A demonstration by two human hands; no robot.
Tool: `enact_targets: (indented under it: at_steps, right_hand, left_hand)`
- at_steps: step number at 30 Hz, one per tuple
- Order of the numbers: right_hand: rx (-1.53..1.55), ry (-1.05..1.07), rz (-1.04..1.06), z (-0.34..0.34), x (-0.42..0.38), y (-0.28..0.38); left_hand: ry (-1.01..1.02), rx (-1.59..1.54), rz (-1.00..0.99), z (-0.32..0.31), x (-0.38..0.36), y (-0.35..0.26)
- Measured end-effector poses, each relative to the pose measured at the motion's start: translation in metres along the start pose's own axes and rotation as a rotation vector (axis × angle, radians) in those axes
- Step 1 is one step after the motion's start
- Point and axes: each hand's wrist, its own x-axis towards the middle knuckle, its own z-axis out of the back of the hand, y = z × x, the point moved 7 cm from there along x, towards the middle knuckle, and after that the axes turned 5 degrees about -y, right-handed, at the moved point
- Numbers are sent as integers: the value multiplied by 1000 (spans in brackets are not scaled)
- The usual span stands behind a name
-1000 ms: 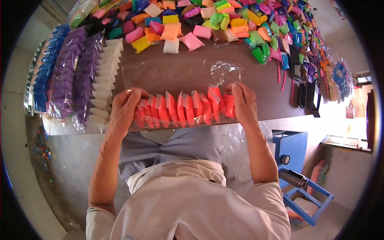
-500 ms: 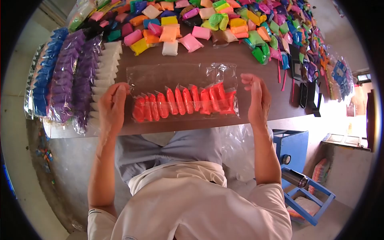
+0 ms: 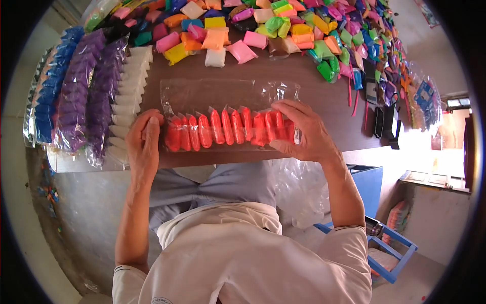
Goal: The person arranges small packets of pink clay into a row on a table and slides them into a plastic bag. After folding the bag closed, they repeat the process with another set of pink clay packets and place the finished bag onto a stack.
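A clear plastic bag (image 3: 202, 93) lies flat on the table in front of me, with a row of several red packets (image 3: 217, 129) standing side by side in its lower part. My left hand (image 3: 144, 139) is at the left end of this row, its thumb up and its fingers partly hidden behind it; it looks open against the bag's side. Over the right end reaches my right hand (image 3: 306, 131), thumb and fingers spread apart on either side of the last red packets. Whether it presses on them is hard to make out.
Rows of bagged white packets (image 3: 129, 83), purple packets (image 3: 76, 96) and blue packets (image 3: 53, 86) stand at the left. A pile of many-coloured packets (image 3: 273, 25) covers the table's far side. Black items (image 3: 387, 121) lie near the right edge. A blue stool (image 3: 392, 253) stands below.
My right hand has moved left from beside the bag onto the right end of the red row. My left hand is slightly lower, still at the left end. The view has shifted slightly.
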Motion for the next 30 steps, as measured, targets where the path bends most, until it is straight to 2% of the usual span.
enact_targets:
  at_steps: [3, 7, 10, 12, 16, 19, 21, 23, 28, 30]
  right_hand:
    - [158, 53, -99, -1, 0, -9]
    - [123, 85, -211, -2, 7, -12]
    - [134, 65, -189, -1, 11, -7]
    - [288, 2, -304, 1, 11, -16]
    - [60, 40, -357, 15, 17, -25]
    - [-124, 151, -326, 15, 19, -31]
    - [-333, 397, -342, 8, 18, -34]
    - [-364, 457, -370, 6, 21, -34]
    - [-463, 569, -401, 1, 34, -35]
    - [-453, 697, -438, -6, 36, -40]
  left_hand:
    - [0, 8, -52, -2, -6, -11]
    - [48, -22, -10, -10, -7, -4]
    - [40, -44, 41, -13, -10, 0]
    - [24, -45, 41, -10, -12, 6]
    - [-22, -74, 38, -2, -13, 19]
    - [-11, -54, -1, -2, -13, 21]
    - [-3, -36, -30, -3, -13, 20]
    - [-18, -10, -82, -3, -14, 18]
    - [-21, -24, -65, -3, -15, 15]
    - [-24, -27, -67, -3, -15, 15]
